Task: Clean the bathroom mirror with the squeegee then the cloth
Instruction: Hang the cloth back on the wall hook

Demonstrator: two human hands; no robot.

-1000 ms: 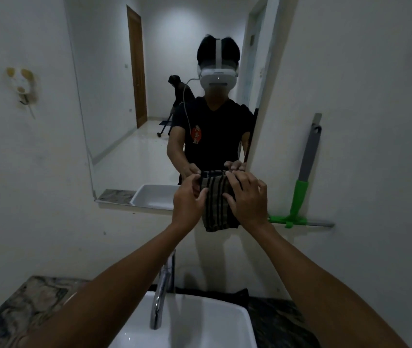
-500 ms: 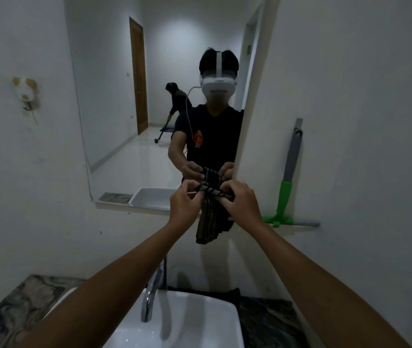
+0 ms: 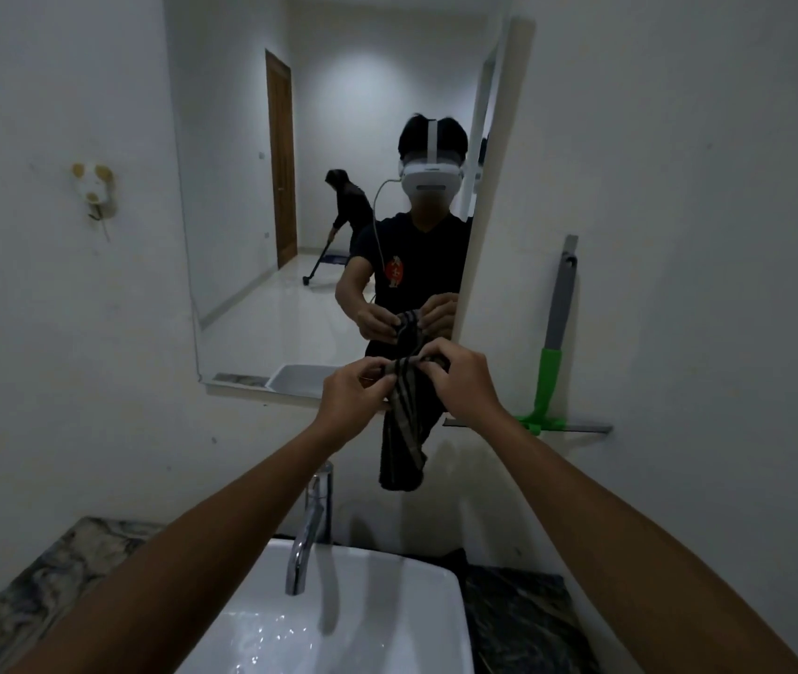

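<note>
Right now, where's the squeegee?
The squeegee stands upright against the wall right of the mirror, its blade on a small ledge, just right of the right hand. Neither hand holds it.

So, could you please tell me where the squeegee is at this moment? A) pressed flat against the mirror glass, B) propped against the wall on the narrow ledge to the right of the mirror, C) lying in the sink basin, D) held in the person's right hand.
B: the squeegee stands on the narrow ledge against the wall, while the left hand and right hand both grip the striped cloth.
</note>
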